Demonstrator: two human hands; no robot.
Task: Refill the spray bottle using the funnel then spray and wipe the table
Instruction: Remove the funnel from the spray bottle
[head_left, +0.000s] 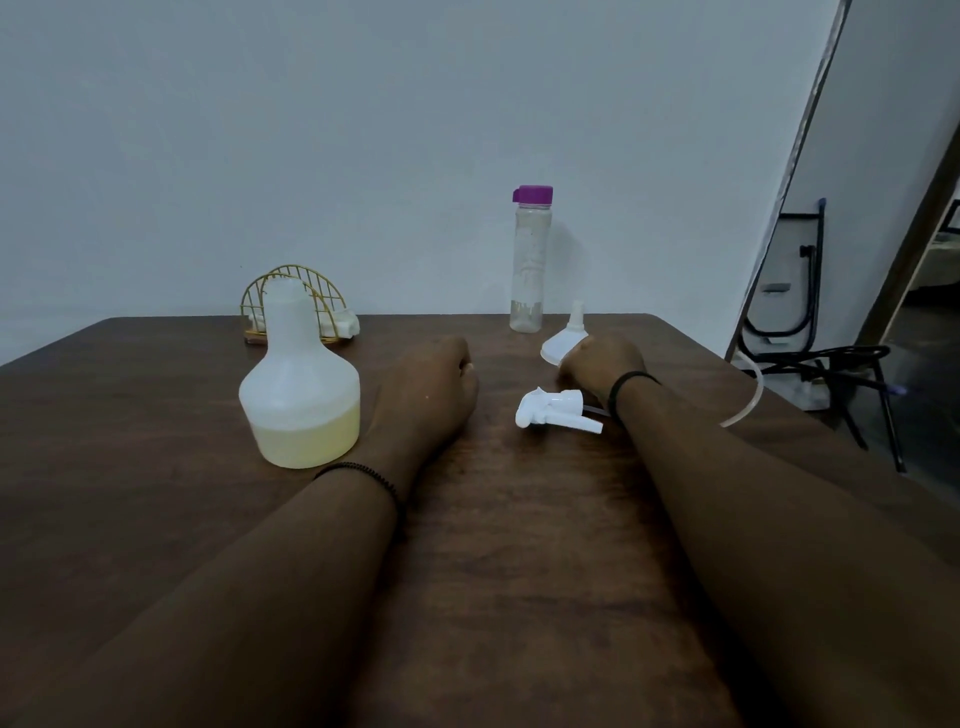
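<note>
White funnel (563, 340) part-hidden behind right hand (605, 366); both hands' grip curled, apparently empty.

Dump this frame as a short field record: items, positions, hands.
bottle: upright, head off, part full, pale yellow liquid
sprayer: lying on table, between the forearms
funnel: upside down, spout up, at right hand
water bottle: far edge, purple cap on, nearly empty
napkin holder: behind bottle
left hand: curled, holds nothing
right hand grip: cannot tell
</note>
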